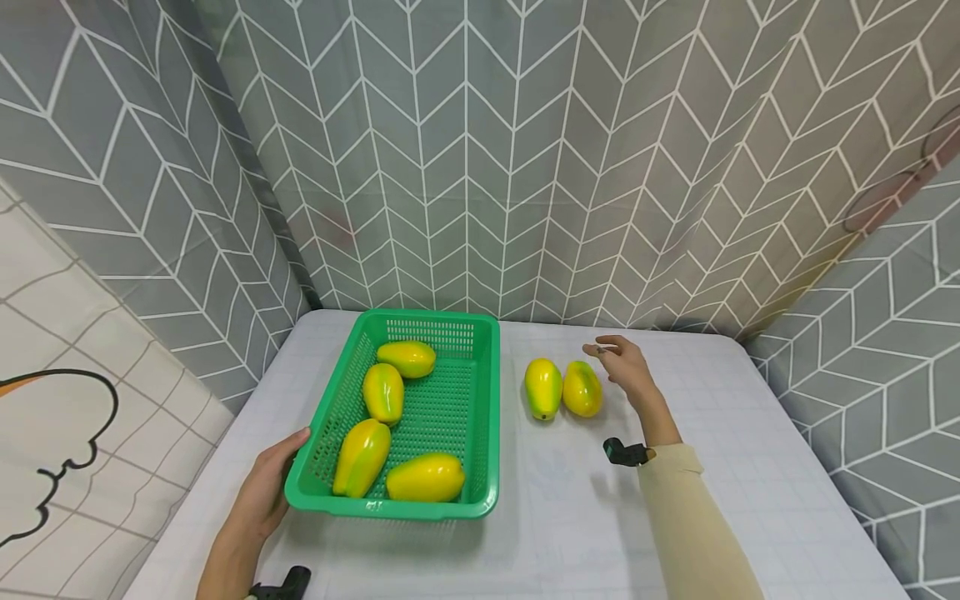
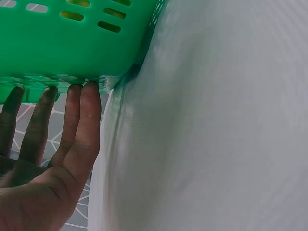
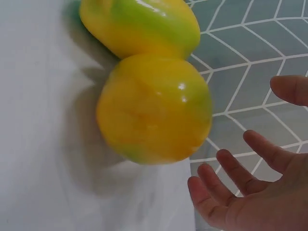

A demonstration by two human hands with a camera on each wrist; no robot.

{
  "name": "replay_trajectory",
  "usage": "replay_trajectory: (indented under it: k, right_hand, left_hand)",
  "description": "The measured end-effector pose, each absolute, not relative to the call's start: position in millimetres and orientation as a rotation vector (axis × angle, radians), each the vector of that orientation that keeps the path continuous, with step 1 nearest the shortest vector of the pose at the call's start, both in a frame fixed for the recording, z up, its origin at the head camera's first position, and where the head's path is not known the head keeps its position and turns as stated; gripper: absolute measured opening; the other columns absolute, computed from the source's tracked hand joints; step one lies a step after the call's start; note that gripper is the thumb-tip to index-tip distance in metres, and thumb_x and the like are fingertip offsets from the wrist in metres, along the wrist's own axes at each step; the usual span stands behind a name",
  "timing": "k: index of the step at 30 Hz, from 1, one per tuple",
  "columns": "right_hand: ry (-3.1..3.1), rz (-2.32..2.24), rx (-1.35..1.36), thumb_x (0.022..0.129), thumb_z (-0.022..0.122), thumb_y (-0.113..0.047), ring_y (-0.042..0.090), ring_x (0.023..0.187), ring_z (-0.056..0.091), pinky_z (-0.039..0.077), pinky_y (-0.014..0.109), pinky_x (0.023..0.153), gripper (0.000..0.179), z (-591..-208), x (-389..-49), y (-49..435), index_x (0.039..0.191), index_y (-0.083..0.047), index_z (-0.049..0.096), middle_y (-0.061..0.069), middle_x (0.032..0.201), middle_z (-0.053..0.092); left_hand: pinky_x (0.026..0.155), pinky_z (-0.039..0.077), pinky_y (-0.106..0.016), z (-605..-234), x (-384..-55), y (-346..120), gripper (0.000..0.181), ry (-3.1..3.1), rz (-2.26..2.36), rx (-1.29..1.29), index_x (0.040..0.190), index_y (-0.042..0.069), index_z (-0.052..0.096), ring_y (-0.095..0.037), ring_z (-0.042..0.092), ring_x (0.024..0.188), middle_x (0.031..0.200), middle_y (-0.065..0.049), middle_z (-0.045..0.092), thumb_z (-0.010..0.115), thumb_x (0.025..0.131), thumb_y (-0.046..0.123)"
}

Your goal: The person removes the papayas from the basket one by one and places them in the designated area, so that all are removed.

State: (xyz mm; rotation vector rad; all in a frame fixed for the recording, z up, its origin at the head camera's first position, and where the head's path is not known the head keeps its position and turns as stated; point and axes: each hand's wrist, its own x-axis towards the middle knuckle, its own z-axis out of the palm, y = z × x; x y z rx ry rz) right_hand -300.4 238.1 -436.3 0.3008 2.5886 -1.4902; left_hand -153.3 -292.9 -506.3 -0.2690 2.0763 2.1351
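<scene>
A green plastic basket (image 1: 488,400) stands on the white table, holding several yellow-green papayas (image 1: 425,478). At its left side my left hand (image 1: 262,483) holds it, thumb on the rim; the left wrist view shows the fingers (image 2: 86,118) extended with their tips against the outer wall. Two more papayas lie side by side on the table, right of the basket: one on the left (image 1: 542,388) and one on the right (image 1: 582,389). Just beyond and right of the right papaya, my right hand (image 1: 626,365) hovers with spread fingers and holds nothing. In the right wrist view a gap separates it from the nearer papaya (image 3: 154,110).
A grey curtain (image 1: 480,167) with white chevron lines hangs behind the table's back edge and along the sides. The white tabletop (image 1: 555,517) extends in front and to the right of the loose papayas. Each wrist carries a small black device (image 1: 624,452).
</scene>
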Motion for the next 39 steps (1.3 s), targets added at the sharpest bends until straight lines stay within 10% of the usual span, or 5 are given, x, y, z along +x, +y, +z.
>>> replay_trajectory:
  k: [39]
  right_hand:
    - [2.593,-1.745,-0.087,0.105,0.064,-0.03,0.039,0.135,0.058,0.054,0.051,0.112,0.057,-412,-320,142,0.155,-0.009,0.05,0.019,0.156,0.054]
  left_hand:
    - [0.09,0.061,-0.02,-506,-152,-292,0.041,2.079,2.114,-0.289,0.126,0.024,0.071,-0.001,0.067,0.103,0.112,0.016,0.07,0.042,0.113,0.051]
